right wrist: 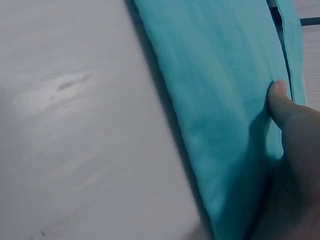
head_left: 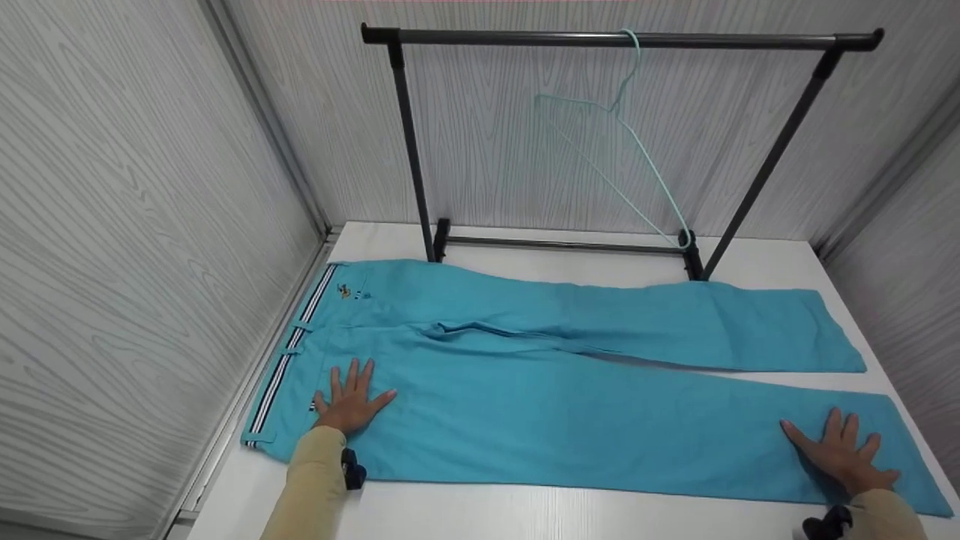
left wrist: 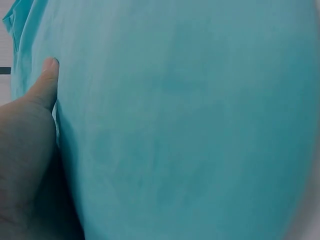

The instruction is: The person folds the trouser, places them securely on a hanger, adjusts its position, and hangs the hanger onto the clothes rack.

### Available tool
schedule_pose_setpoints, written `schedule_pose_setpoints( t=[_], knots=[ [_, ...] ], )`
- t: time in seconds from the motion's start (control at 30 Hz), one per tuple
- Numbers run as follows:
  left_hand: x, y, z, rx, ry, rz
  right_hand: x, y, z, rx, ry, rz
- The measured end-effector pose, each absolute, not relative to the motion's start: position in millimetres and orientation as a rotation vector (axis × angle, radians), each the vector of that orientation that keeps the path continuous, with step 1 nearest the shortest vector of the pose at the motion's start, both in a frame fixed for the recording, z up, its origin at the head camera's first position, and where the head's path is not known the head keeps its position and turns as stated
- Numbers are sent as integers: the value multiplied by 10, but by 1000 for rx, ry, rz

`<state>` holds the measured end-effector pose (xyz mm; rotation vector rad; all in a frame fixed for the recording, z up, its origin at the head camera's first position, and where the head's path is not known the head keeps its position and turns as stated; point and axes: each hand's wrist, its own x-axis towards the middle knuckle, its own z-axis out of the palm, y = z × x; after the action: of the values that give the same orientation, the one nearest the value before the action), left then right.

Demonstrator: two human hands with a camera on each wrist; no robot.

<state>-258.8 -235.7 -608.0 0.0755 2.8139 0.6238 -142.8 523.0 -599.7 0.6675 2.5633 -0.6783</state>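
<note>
Turquoise trousers [head_left: 525, 420] lie spread flat across the white table, waistband at the left and leg hems at the right. A dark-and-white striped band [head_left: 281, 375] runs along the waist, crossed by belt loops. My left hand [head_left: 351, 405] rests on the near side just below the waistband, fingers spread. Over near the hem of the near leg, my right hand [head_left: 844, 454] lies with its fingers spread on the cloth. Each wrist view shows the thumb and part of the hand against turquoise fabric; the other fingers are hidden there.
Behind the trousers stands a black clothes rack [head_left: 517, 37]. A pale green wire hanger [head_left: 652, 161] hangs from its top bar. Grey wood-grain panels [head_left: 135, 187] enclose the white table [head_left: 585, 514] at the left, back and right. A slit separates the two trouser legs.
</note>
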Motion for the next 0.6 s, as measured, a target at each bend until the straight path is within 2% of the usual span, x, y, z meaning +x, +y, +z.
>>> schedule_pose_setpoints(
  t=[0.43, 0.6],
  knots=[
    [-2460, -2455, -6147, 99, 2825, 653, -1289, 5333, -6217, 573, 2765, -740],
    [-2440, -2398, -6045, 138, 2826, 630, -1259, 5365, -6212, 564, 2825, -766]
  ],
)
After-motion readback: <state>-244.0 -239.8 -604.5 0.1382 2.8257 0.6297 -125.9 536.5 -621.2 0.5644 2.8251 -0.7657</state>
